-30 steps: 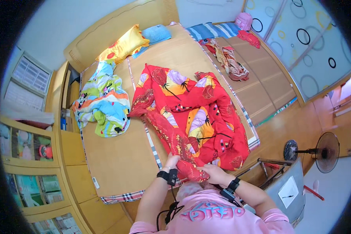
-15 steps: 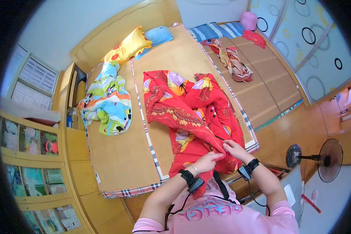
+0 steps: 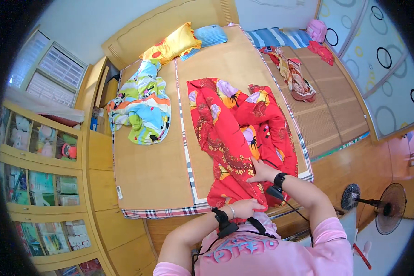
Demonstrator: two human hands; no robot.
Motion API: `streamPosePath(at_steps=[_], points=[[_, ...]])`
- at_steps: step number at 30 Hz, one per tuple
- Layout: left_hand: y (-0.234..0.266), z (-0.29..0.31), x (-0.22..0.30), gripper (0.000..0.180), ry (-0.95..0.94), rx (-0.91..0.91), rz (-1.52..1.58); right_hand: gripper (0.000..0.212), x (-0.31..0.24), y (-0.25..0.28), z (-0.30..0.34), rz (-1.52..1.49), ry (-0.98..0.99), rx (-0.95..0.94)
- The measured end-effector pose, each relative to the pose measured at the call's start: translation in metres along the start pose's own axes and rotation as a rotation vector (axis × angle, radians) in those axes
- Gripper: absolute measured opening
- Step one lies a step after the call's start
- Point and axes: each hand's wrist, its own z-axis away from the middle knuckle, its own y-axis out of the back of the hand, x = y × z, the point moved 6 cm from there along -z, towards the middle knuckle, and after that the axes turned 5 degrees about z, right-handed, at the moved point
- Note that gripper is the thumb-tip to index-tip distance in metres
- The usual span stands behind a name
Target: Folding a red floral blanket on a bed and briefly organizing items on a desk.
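A red quilt (image 3: 218,138) with lilac and yellow flower prints lies rumpled on the near right part of the large bed, and its lower end reaches the bed's front edge. My left hand (image 3: 244,208) is closed on the quilt's near edge, close to my body. Higher up and further right, my right hand (image 3: 263,172) rests on the quilt, its thumb and fingers spread over the cloth. Both wrists wear black straps with small dark boxes and cables. Part of the quilt is bunched in folds on its right side.
On the mat-covered bed (image 3: 147,179) lie a colourful blanket (image 3: 145,103), a yellow pillow (image 3: 175,42) and a blue pillow (image 3: 210,35). A lower bed (image 3: 333,92) adjoins on the right. A standing fan (image 3: 390,208) is at right; a glass-door cabinet (image 3: 43,158) lines the left.
My right hand has moved up the quilt and spread out on it. The quilt's folded-over left part now lies flatter. The whole view has shifted slightly.
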Motion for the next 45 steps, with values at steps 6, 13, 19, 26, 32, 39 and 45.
streamPosePath(at_steps=[6,13,19,26,32,39,45], points=[[0.013,0.064,-0.004,0.058,-0.109,0.032,-0.055,0.124,-0.081,-0.009,-0.036,0.310,-0.027,-0.042],[0.037,0.186,-0.052,0.052,-0.107,0.146,-0.041,0.025,-0.127,-0.070,-0.099,0.499,-0.199,0.002],[0.083,0.336,-0.186,0.045,0.011,0.661,0.712,0.037,-0.252,-0.052,-0.168,-0.360,0.172,0.362],[0.126,0.551,-0.310,0.034,-0.190,1.667,1.188,0.053,-0.594,-0.035,-0.164,-1.242,0.584,-0.112],[0.152,0.610,-0.347,0.038,-0.208,1.873,1.115,0.061,-0.693,-0.088,-0.183,-0.608,0.636,-0.081],[0.151,0.560,-0.371,0.044,-0.164,1.915,1.210,0.054,-0.482,-0.166,-0.200,-0.478,0.133,-0.213],[0.154,0.418,-0.357,0.053,0.248,1.518,0.972,0.049,-0.235,-0.199,-0.134,-0.606,-0.256,0.186]])
